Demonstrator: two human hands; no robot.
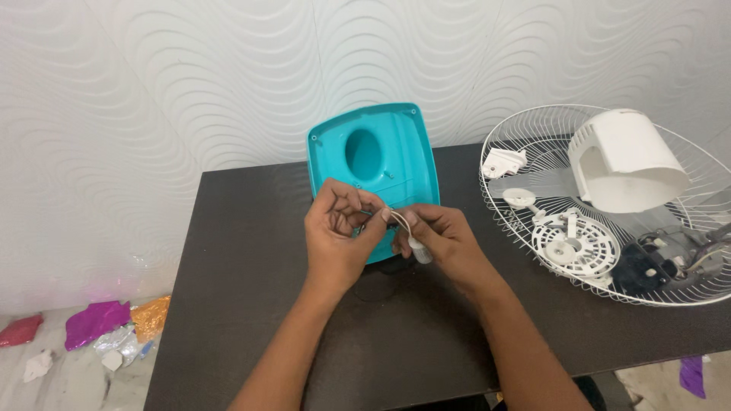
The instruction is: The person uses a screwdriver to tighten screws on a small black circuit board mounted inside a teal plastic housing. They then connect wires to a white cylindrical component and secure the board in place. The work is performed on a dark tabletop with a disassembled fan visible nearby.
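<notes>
A thin white wire [397, 218] is pinched between the fingertips of the left hand [339, 232] and the right hand [442, 237], just in front of a teal plastic fan base [373, 171] that is propped up at the back of the dark bench [251, 304]. The left hand is closed, thumb and forefinger gripped on the wire's end. The right hand is curled shut around a small white cylindrical part [419, 250], apparently a capacitor, from which the wire runs. The step in hand appears to be the handling of this lead beside the base's underside; a fine, steady pinch and a firm hold on the cylinder would seem to be called for.

To the right, a white wire fan guard [533, 133] lies on the bench like a tray; within it are held a white motor cover [628, 160], a round vented plate [575, 247], small white pieces and a dark motor assembly [659, 266]. The bench is set against a white wall with a wavy relief. On the pale floor at lower left, scraps of purple, orange and red foil [99, 323] are scattered.
</notes>
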